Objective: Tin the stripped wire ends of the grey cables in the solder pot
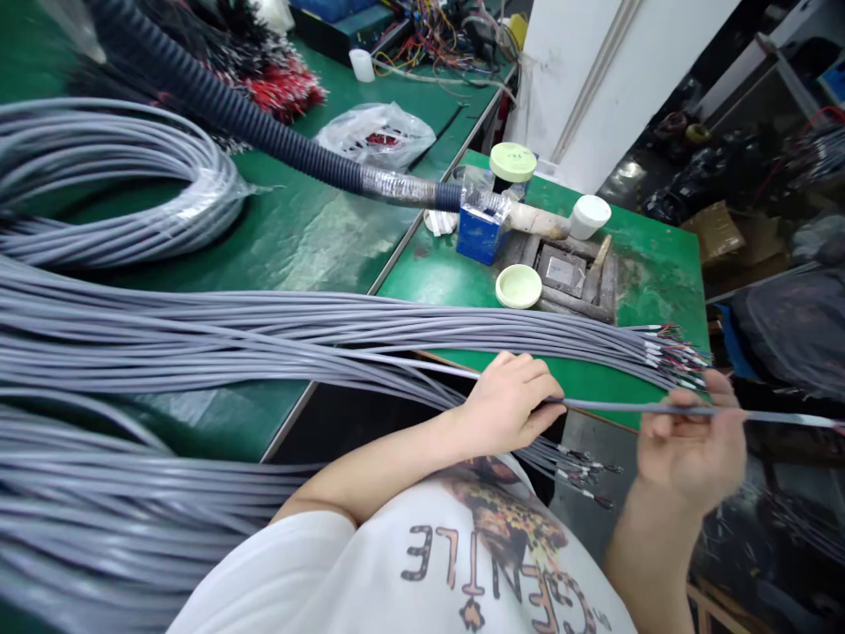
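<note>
One grey cable [607,406] runs through both my hands, roughly level across the front of my body. My left hand [511,396] is closed around it, thumb and fingers pinching it from above. Further right, my right hand [693,440], a little blurred, grips the same cable near its end, where a white sleeve and reddish wires stick out. Behind my hands lies a thick bundle of grey cables [422,324], with stripped ends showing red, black and white wires [673,352] at the right. More cable ends [581,471] hang below my left forearm.
A large coil of grey cable [217,189] sits on the left green table. A black corrugated hose [264,123] reaches over to a blue box [479,233]. Near it are a grimy soldering pot [564,271], a pale green lid [518,287] and a white cup [590,217]. A plastic bag [376,134] lies behind.
</note>
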Motion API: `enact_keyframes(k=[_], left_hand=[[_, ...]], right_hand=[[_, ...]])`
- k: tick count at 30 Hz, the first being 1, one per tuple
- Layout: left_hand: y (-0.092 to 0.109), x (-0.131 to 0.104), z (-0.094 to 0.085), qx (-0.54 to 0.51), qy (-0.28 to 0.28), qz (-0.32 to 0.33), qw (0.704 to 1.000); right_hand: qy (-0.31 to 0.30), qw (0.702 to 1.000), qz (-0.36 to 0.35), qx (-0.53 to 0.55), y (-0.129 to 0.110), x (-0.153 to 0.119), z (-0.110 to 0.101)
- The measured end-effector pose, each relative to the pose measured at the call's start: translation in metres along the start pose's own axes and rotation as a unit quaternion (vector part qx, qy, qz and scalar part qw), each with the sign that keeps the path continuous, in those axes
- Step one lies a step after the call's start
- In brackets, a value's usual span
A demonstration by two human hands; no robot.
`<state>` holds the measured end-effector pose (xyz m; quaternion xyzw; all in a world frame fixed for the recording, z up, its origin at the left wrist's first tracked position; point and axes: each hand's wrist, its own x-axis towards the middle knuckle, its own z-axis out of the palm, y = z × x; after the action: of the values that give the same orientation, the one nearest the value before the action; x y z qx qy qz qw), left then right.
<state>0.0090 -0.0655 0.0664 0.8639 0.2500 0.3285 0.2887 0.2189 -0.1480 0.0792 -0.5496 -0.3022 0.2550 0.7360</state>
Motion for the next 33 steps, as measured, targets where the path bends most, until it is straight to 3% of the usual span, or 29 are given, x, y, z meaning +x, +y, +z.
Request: enact_keyframes(k=[2, 4, 7, 10, 13, 16, 21, 24, 28, 33], left_hand=[[-0.004, -0.004, 0.005, -0.080, -0.035, -0.021, 0.996], [-0.009, -0.006, 0.011, -0.184, -0.024, -0.057, 0.981], [-0.014, -0.006, 0.017, -0.339, 0.008, -0.147, 0.929], [-0.019, -0.005, 0.020, -0.465, 0.010, -0.232, 0.854], [-0.023, -0.005, 0.024, -0.518, 0.025, -0.280, 0.808], [-0.025, -0.007, 0.030, -0.519, 0.031, -0.298, 0.801], [-0.017, -0.006, 0.040, -0.541, -0.014, -0.291, 0.789], [-0.015, -0.003, 0.040, -0.571, 0.016, -0.283, 0.771], [-0.018, 0.002, 0.034, -0.524, 0.099, -0.293, 0.793], [-0.019, 0.005, 0.029, -0.451, 0.135, -0.289, 0.833]], right_hand=[[-0.031, 0.996, -0.052, -0.071, -0.002, -0.006, -0.003], [-0.141, 0.969, -0.029, -0.202, 0.002, -0.018, -0.001], [-0.330, 0.873, 0.045, -0.355, 0.015, -0.034, 0.008], [-0.422, 0.818, 0.063, -0.384, 0.026, -0.043, 0.014], [-0.449, 0.806, 0.087, -0.375, 0.031, -0.046, 0.016], [-0.462, 0.800, 0.082, -0.373, 0.031, -0.046, 0.017], [-0.396, 0.834, 0.027, -0.383, 0.030, -0.041, 0.018], [-0.389, 0.843, 0.039, -0.370, 0.031, -0.039, 0.017], [-0.395, 0.844, 0.052, -0.358, 0.032, -0.038, 0.016], [-0.398, 0.842, 0.056, -0.361, 0.033, -0.038, 0.019]])
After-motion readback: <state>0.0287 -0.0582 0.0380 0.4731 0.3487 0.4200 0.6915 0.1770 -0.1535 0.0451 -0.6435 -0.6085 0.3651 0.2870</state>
